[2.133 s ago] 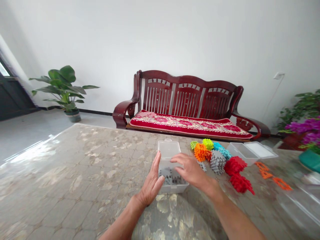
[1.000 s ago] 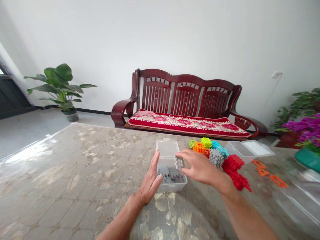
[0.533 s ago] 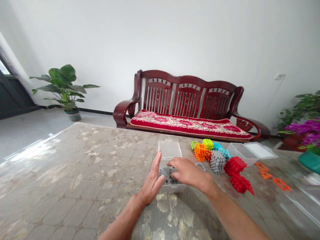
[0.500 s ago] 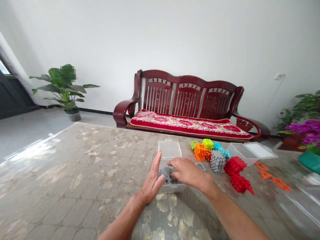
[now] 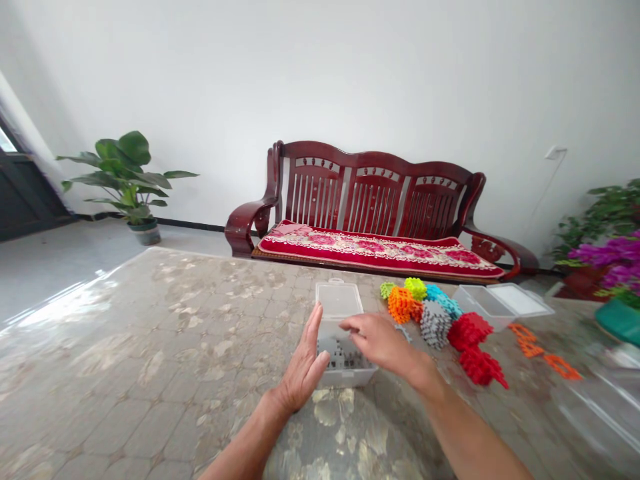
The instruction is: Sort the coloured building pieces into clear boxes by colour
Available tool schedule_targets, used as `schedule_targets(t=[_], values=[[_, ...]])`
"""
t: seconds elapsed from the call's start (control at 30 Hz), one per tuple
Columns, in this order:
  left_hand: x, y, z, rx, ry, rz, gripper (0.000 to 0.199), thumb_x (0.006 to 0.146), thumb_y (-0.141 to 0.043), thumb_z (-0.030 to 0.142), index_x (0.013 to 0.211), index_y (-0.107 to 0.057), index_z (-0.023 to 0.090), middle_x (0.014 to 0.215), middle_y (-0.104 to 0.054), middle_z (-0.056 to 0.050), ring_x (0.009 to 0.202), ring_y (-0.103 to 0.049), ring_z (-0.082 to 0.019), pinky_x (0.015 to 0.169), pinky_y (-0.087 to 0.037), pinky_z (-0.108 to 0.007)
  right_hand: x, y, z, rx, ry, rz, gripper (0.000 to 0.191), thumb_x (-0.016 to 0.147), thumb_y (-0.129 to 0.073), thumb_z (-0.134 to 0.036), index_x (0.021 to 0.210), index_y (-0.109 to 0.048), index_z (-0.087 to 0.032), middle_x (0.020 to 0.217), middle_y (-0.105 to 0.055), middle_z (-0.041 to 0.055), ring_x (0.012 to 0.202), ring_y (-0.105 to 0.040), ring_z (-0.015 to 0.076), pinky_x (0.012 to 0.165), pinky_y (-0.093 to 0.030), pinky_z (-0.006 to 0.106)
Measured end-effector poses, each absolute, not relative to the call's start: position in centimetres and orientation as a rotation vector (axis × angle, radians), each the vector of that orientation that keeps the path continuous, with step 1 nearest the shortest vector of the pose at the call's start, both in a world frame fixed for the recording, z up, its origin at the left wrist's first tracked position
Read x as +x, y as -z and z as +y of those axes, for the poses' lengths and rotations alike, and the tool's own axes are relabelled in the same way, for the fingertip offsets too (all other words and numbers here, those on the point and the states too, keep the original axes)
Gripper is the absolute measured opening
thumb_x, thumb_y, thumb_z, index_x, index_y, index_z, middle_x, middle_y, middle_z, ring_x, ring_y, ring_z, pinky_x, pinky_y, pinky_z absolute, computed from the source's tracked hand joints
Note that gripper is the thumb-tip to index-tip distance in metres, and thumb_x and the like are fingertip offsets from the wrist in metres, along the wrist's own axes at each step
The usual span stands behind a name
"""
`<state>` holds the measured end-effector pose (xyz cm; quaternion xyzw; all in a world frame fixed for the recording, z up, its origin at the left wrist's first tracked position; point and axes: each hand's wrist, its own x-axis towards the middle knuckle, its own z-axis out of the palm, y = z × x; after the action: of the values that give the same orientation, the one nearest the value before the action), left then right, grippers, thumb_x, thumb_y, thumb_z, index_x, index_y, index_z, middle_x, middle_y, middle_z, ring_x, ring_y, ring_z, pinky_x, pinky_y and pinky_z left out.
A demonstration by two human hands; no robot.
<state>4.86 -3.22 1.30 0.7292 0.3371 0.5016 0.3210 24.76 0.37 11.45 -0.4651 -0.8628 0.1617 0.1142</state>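
A clear plastic box stands on the table in front of me. Its lid is folded back on the far side, and dark grey toothed plastic pieces lie inside. My left hand steadies the box's left side, its fingers straight and the thumb apart. Over the right part of the box is my right hand, its fingers curled together. Anything between those fingertips is hidden or too small to name. Just beyond that hand, a loose grey toothed piece lies partly covered on the table.
To the right stand stacked toothed pieces: orange, grey, blue and red. Behind them sits another clear box with its lid open. Flat orange pieces lie farther right, near a teal flowerpot.
My right hand has lifted and shifted slightly right over the box, uncovering more of the grey pieces. My left hand stays in place.
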Motion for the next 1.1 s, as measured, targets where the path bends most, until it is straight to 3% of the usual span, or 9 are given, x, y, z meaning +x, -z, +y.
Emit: schedule_targets(t=[0.23, 0.47, 0.8, 0.93, 1.1], values=[[4.8, -1.1, -3.0, 1.918, -1.310, 0.901, 0.073, 0.101, -0.032, 0.056, 0.159, -0.001, 0.026, 0.168, 0.001, -0.006, 0.154, -0.002, -0.030, 0.125, -0.004, -0.048, 33.2, -9.0, 3.6, -1.794, -0.269, -2.405, 0.045, 0.075, -0.051, -0.009, 0.114, -0.070, -0.018, 0.117, -0.073, 0.0095, 0.112, -0.064, 0.0242, 0.099, -0.043, 0.034], [4.7, -1.1, -3.1, 1.908, -1.308, 0.901, 0.073, 0.101, -0.034, 0.056, 0.159, -0.002, 0.026, 0.168, 0.000, -0.006, 0.154, -0.003, -0.032, 0.125, -0.004, -0.049, 36.5, -5.0, 3.5, -1.767, -0.328, -2.594, 0.072, 0.062, -0.052, 0.002, 0.130, -0.062, -0.022, 0.136, -0.062, 0.0102, 0.127, -0.054, 0.0262, 0.107, -0.037, 0.039], [4.8, -1.2, -3.1, 1.901, -1.312, 0.904, 0.072, 0.101, -0.033, 0.054, 0.159, -0.002, 0.024, 0.168, 0.001, -0.007, 0.154, -0.002, -0.032, 0.125, -0.003, -0.049, 36.2, -5.0, 2.6, -1.915, -0.130, -2.593, 0.042, 0.077, -0.054, -0.010, 0.118, -0.065, -0.013, 0.118, -0.067, 0.0176, 0.114, -0.061, 0.0288, 0.099, -0.042, 0.037], [4.8, -1.1, -3.2, 1.900, -1.304, 0.916, 0.072, 0.102, -0.032, 0.054, 0.159, -0.003, 0.024, 0.168, 0.000, -0.007, 0.154, -0.001, -0.031, 0.125, -0.002, -0.049, 35.3, -7.0, 1.8, -1.858, -0.198, -2.478, 0.045, 0.075, -0.058, -0.015, 0.120, -0.064, -0.014, 0.117, -0.069, 0.0145, 0.109, -0.063, 0.0268, 0.097, -0.045, 0.035], [4.8, -1.2, -3.2, 1.898, -1.309, 0.899, 0.072, 0.101, -0.034, 0.054, 0.159, -0.003, 0.025, 0.168, 0.001, -0.006, 0.154, -0.002, -0.031, 0.125, -0.003, -0.049, 31.2, -12.1, -0.8, -1.469, -0.278, -2.399, 0.048, 0.074, -0.062, -0.021, 0.121, -0.064, -0.020, 0.116, -0.069, 0.0091, 0.105, -0.064, 0.0233, 0.096, -0.046, 0.034]])
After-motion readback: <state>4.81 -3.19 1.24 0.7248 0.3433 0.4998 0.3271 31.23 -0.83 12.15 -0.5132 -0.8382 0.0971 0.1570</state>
